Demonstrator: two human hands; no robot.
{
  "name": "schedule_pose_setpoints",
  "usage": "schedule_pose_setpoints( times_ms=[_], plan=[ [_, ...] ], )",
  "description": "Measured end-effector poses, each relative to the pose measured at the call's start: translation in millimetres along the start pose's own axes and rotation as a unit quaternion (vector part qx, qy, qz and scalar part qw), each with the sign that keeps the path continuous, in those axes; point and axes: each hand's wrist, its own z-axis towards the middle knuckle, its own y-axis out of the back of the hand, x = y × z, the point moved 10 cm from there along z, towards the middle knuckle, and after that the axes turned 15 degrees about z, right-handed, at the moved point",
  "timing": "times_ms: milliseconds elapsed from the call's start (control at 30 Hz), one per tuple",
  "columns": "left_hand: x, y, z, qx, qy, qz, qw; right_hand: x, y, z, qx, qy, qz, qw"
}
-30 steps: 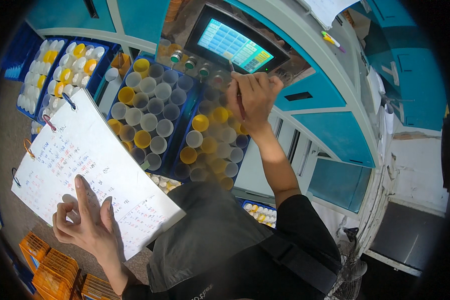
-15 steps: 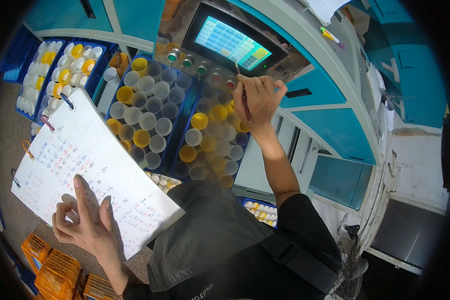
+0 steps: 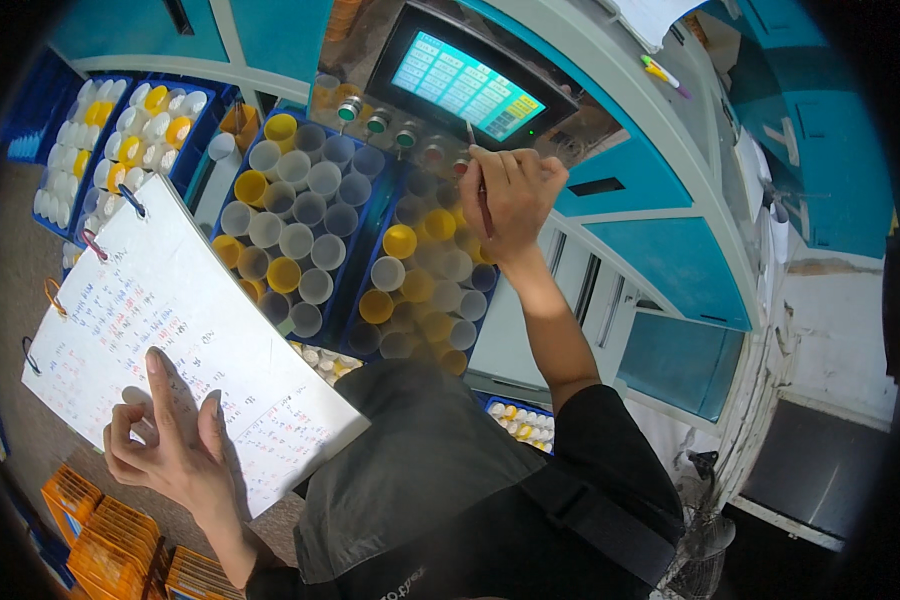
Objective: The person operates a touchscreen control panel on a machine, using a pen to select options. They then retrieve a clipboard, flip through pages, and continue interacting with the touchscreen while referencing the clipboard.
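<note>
A ring-bound notebook (image 3: 255, 370) with handwritten pages in blue and red lies tilted at my left. My left hand (image 3: 170, 440) rests on it, index finger stretched out on the writing, thumb apart and the other fingers bent. My right hand (image 3: 513, 195) is closed round a thin dark-red pen (image 3: 486, 212). The pen's light tip is at the lower edge of a lit touchscreen (image 3: 467, 88); whether it touches is unclear. Below the screen sits a row of push buttons, the green button (image 3: 378, 122) among them; my right fingers partly cover the red button (image 3: 461, 166).
Two blue crates of upright white and yellow tubes, the left crate (image 3: 348, 262) and the right crate (image 3: 358, 318), stand below the panel. More filled blue crates (image 3: 194, 118) are at far left. Orange baskets (image 3: 115, 545) sit at lower left. A marker (image 3: 660, 70) lies on the machine's ledge.
My right hand has shifted slightly left and up with the pen. The touchscreen's layout of blocks looks different. My left hand and the notebook have stayed in place.
</note>
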Motion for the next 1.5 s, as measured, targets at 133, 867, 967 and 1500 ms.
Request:
schedule_pose_setpoints(
  times_ms=[133, 867, 967, 1500],
  plan=[
    [-1, -1, 1, 0.009, -0.002, -0.008, 1.000, 1, 5, 1, -0.013, 0.005, -0.001, 1.000],
    [0, -4, 0, 0.013, -0.006, -0.012, 1.000, 9, 7, 29, -0.065, 0.025, -0.003, 0.998],
    [-1, -3, 1, 0.015, -0.007, -0.014, 1.000, 13, 9, 32, -0.068, 0.035, 0.032, 0.997],
    [0, -3, 1, 0.021, -0.001, -0.023, 1.000, 19, 4, 38, -0.057, 0.049, 0.026, 0.997]
  ],
)
